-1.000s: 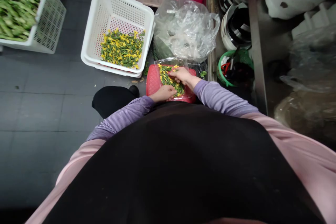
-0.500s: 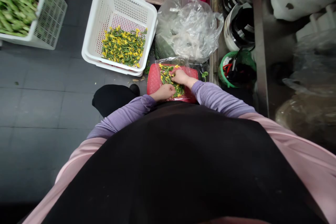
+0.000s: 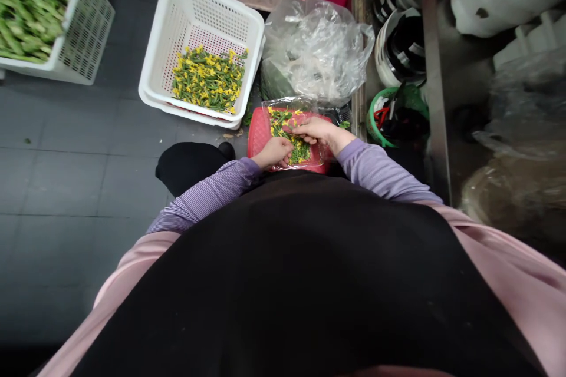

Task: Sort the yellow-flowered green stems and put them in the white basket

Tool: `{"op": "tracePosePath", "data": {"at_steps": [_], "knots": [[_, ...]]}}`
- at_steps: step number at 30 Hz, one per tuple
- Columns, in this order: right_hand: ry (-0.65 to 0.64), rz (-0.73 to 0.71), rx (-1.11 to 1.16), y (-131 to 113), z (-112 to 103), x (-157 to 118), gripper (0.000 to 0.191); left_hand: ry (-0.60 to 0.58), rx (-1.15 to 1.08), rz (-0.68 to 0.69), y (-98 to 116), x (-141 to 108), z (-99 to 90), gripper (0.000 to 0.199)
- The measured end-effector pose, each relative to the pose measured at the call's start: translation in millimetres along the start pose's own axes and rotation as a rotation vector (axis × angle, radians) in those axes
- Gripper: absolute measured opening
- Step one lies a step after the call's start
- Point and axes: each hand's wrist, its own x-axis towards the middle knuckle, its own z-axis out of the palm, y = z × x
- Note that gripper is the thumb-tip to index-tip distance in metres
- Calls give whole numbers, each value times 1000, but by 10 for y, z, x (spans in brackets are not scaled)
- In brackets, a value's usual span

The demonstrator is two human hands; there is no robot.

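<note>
Green stems with yellow flowers (image 3: 302,151) lie in a clear plastic tray on a red surface (image 3: 260,129) in front of my body. At the left edge of the tray, my left hand (image 3: 275,152) is closed, its thumb and fingers pinched together over the stems. Above the right side of the pile, my right hand (image 3: 316,131) is closed too, fingertips pointing left towards the other hand. What either hand pinches is too small to make out. Behind the tray rises part of its clear plastic lid (image 3: 289,101).
A white perforated basket (image 3: 152,65) with yellow-flowered stems stands left of the tray. Behind is a clear plastic bag (image 3: 322,47). A crate (image 3: 84,35) of thick green stalks sits far left, a green basket (image 3: 375,123) right. A metal shelf edge (image 3: 435,70) runs alongside.
My right hand has lifted from the flower pile and shifted slightly right, its fingers now more in view. My left hand has moved slightly left and stays closed near the tray's edge.
</note>
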Motion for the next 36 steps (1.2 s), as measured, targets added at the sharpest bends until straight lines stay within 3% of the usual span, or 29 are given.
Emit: {"op": "tracePosePath", "data": {"at_steps": [4, 9, 18, 22, 26, 29, 31, 34, 35, 36], "knots": [[-96, 124, 331, 39, 22, -301, 20, 32, -185, 67, -15, 33, 1, 23], [-97, 80, 574, 136, 157, -411, 22, -9, -373, 89, -34, 27, 0, 16], [-82, -14, 543, 274, 282, -382, 15, -131, -565, 45, -63, 40, -16, 22], [-91, -31, 515, 331, 279, -386, 19, -182, -529, 39, -97, 64, -13, 23], [-105, -41, 521, 333, 319, -326, 25, -127, -361, 109, -96, 53, -9, 26], [-9, -16, 396, 305, 379, -165, 34, -91, -178, 155, -71, 17, -1, 29], [139, -51, 201, 265, 391, -21, 33, -81, -108, 126, -52, -10, 4, 30], [380, -308, -394, 171, 319, 176, 11, -68, -59, 58, -30, -39, 4, 31], [412, -404, -640, 135, 279, 227, 10, -68, -54, 47, -25, -44, 1, 31], [413, -477, -868, 98, 241, 270, 21, -69, -52, 41, -22, -46, -1, 31]]}}
